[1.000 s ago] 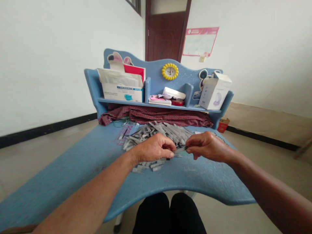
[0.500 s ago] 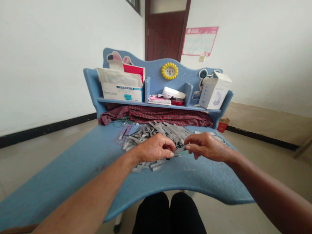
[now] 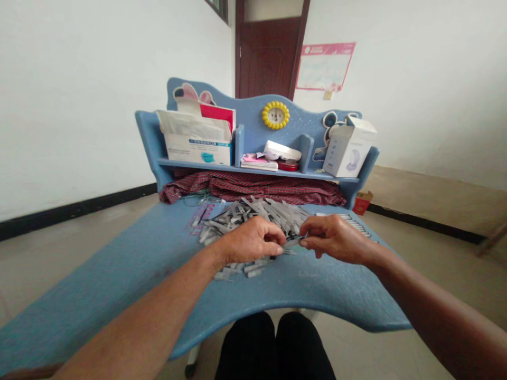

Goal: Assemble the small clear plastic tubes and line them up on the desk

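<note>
A heap of thin grey-white translucent strips [image 3: 279, 211], some with dark parts, lies on the blue desk. Over its near edge, my left hand [image 3: 251, 240] is closed, thumb and fingertips pinching one end of a small translucent strip [image 3: 292, 243]. My right hand [image 3: 338, 240] pinches the opposite end, its other fingers curled. What exactly the strip is, I cannot make out. A few loose strips [image 3: 255, 268] lie below my left hand. Beyond my right hand, a row of similar strips with dark ends [image 3: 354, 222] is laid out side by side, partly hidden by that hand.
A blue desk [image 3: 130, 274] curves in at my lap. Along its back lies a folded red checked cloth [image 3: 257, 187] under a shelf. The shelf bears a mask box [image 3: 198, 150], a white carton [image 3: 350, 148] and a red tin [image 3: 288, 165]. A yellow flower-shaped clock [image 3: 275, 115] is above.
Both hands keep nearly the same place. The strip between them and the heap look almost unchanged; my right fingers have shifted very slightly.
</note>
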Available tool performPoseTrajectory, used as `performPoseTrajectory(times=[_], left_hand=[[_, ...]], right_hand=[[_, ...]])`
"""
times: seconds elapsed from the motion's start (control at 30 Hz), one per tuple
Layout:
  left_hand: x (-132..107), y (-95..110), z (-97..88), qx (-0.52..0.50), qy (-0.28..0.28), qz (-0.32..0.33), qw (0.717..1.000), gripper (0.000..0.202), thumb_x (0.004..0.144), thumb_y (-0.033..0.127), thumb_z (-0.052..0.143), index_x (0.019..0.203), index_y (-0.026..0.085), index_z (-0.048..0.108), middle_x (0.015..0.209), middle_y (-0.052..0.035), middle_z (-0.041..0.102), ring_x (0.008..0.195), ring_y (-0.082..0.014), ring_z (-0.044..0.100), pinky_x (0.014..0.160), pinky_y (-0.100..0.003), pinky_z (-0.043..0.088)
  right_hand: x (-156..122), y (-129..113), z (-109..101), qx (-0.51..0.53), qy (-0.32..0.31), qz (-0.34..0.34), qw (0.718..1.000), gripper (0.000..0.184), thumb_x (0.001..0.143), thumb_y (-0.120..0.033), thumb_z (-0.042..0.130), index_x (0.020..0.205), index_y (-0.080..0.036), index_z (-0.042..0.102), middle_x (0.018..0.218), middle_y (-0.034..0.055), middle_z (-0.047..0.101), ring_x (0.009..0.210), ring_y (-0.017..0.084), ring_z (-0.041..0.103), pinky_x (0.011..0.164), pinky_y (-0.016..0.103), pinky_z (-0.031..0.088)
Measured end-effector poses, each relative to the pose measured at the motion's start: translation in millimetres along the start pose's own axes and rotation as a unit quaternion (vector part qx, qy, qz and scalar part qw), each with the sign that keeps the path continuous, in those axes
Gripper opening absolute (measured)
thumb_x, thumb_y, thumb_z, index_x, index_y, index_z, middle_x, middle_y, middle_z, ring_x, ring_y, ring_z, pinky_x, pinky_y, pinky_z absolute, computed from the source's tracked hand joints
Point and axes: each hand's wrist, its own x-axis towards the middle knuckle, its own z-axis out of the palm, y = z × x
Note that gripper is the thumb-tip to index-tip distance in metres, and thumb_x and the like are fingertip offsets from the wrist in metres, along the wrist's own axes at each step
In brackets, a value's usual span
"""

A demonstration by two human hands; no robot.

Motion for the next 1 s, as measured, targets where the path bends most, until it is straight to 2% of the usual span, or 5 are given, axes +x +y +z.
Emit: performPoseTrajectory(times=[0.17,0.33,0.5,0.67,1.0], left_hand=[[-0.7,1.0,0.9,0.003,0.009,0.003,1.000,0.022,0.068,0.024,0.060,0.083,0.010,0.067,0.068,0.0001,0.060,0.061,-0.0101,0.051,0.058,-0.019,0.037],[-1.1,1.4,1.8,-0.007,0.011,0.003,1.000,0.021,0.068,0.022,0.059,0.083,0.009,0.067,0.069,-0.0003,0.060,0.062,-0.0101,0.051,0.059,-0.019,0.038],[-0.8,1.4,2.1,0.006,0.014,0.010,1.000,0.019,0.068,0.021,0.059,0.081,0.010,0.067,0.069,0.0001,0.061,0.064,-0.0104,0.052,0.060,-0.019,0.038],[-1.3,1.6,2.6,-0.005,0.014,-0.002,1.000,0.021,0.067,0.021,0.058,0.083,0.010,0.067,0.069,-0.0002,0.061,0.063,-0.0104,0.052,0.058,-0.019,0.038],[0.5,-0.5,3.0,-0.004,0.020,0.004,1.000,0.020,0.067,0.020,0.059,0.082,0.010,0.067,0.071,-0.0005,0.062,0.065,-0.0108,0.053,0.061,-0.020,0.040]], right_hand=[[1.5,-1.2,1.7,-0.020,-0.013,-0.005,1.000,0.032,0.088,-0.036,0.044,0.064,-0.016,0.054,0.055,-0.0029,0.053,0.047,0.008,0.055,0.047,0.019,0.041],[1.7,0.1,2.5,-0.007,0.001,0.003,1.000,0.020,0.083,-0.037,0.055,0.083,-0.018,0.058,0.057,-0.0047,0.054,0.048,0.009,0.056,0.047,0.019,0.040],[1.5,0.0,2.7,-0.019,-0.017,-0.004,1.000,0.035,0.089,-0.040,0.045,0.065,-0.016,0.055,0.055,-0.0030,0.053,0.047,0.007,0.055,0.048,0.018,0.040],[0.3,1.3,2.8,-0.026,-0.011,-0.009,1.000,0.024,0.084,-0.039,0.054,0.077,-0.017,0.059,0.057,-0.0041,0.053,0.049,0.008,0.055,0.047,0.018,0.039],[2.3,3.4,3.4,-0.034,-0.039,-0.004,0.999,0.040,0.087,-0.047,0.046,0.063,-0.016,0.052,0.054,-0.0019,0.054,0.046,0.007,0.056,0.044,0.016,0.039]])
